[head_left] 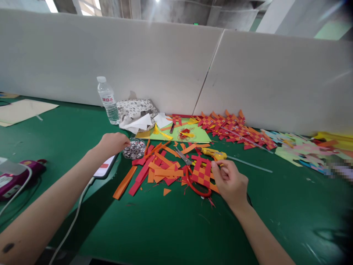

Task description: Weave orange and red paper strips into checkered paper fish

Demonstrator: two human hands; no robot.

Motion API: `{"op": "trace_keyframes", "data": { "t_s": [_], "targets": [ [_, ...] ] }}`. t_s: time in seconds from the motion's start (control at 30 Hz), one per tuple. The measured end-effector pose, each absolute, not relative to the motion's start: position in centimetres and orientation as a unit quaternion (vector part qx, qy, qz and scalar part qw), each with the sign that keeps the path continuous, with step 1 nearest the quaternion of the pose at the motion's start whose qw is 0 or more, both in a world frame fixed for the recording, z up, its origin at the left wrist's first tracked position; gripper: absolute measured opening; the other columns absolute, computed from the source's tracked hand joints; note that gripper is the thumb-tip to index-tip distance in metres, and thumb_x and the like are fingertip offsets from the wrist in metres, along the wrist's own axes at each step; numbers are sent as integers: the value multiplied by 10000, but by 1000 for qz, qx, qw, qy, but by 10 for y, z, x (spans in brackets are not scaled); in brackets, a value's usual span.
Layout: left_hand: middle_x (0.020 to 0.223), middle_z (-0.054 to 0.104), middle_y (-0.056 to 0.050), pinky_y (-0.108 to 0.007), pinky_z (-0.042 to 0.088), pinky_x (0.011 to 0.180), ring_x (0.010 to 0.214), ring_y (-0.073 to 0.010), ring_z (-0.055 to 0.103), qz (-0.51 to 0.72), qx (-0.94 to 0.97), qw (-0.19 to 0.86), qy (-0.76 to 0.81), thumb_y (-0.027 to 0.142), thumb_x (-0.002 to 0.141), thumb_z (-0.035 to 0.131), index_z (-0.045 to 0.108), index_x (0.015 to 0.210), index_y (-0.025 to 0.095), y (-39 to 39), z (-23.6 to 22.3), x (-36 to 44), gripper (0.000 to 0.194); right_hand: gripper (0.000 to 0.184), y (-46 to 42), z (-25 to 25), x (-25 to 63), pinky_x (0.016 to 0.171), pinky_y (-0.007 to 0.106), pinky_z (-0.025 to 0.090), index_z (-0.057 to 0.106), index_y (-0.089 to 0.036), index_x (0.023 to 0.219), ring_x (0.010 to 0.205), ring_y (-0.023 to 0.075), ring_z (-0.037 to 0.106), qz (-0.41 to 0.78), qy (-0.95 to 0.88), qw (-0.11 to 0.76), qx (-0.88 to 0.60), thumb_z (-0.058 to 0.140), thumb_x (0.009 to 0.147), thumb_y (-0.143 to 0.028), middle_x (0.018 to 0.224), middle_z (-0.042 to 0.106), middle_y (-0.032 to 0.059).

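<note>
The right hand point(231, 181) pinches woven paper point(202, 174), long axis and strip ends point(207, 165) pointing forward; left hand point(115, 142) bunched, grip unclear.

"What can you make out of the person?"

"Two bare arms. The left forearm point(60, 193) runs in from the lower left corner, the right forearm point(261, 230) from the bottom edge, right of centre."

"Any markings?"

"A dark mark point(8, 247), roughly oval with soft edges, on the left one, down in the lower left corner. A tiny spot point(19, 241) sits just beside it."

"And the hands?"

"Bare too: the left hand point(116, 142) left of centre, the right hand point(231, 182) right of centre. Their nails are too small to tell."
</note>
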State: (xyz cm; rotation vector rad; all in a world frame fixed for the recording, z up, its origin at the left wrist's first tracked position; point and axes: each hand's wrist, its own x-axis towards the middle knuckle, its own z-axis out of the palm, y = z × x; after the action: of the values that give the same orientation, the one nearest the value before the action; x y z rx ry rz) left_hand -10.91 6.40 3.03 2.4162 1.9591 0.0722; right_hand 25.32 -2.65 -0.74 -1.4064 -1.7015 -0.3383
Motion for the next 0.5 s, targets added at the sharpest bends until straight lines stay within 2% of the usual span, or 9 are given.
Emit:
{"op": "trace_keyframes", "data": {
  "t_s": [0.1, 0.2, 0.4, 0.5],
  "targets": [
    [898, 704, -105, -342, 444, 638, 802, -297, 625, -16, 760, -13, 649, 301, 789, 506, 718, 812, 214, 70, 35, -109, 230, 149, -25, -8, 254, 406, 162, 283, 542, -165, 768, 346, 44, 301, -135, -686, 435, -567, 564, 820, -303, 432, 287, -107],
    [851, 709, -61, -296, 441, 631, 784, -259, 629, -55, 765, -11, 641, 257, 720, 575, 706, 736, 241, 77, 39, -108, 133, 153, -25, -9, 254, 404, 160, 287, 548, -163, 767, 344, 45, 308, -141, -688, 431, -567, 558, 824, -305, 429, 292, -105],
    [986, 687, -79, -310, 447, 661, 848, -261, 628, -49, 774, -74, 627, 225, 805, 449, 695, 869, 227, 88, 38, -100, 255, 155, -23, -10, 253, 392, 156, 284, 550, -160, 759, 321, 41, 305, -161, -698, 423, -555, 568, 819, -302, 406, 302, -111],
    [999, 683, -101, -322, 450, 692, 890, -270, 618, -70, 776, -81, 622, 200, 807, 447, 699, 879, 201, 95, 35, -94, 262, 153, -23, -9, 252, 398, 157, 289, 553, -160, 753, 319, 41, 321, -171, -703, 422, -546, 565, 821, -297, 401, 307, -109]
  ]
}}
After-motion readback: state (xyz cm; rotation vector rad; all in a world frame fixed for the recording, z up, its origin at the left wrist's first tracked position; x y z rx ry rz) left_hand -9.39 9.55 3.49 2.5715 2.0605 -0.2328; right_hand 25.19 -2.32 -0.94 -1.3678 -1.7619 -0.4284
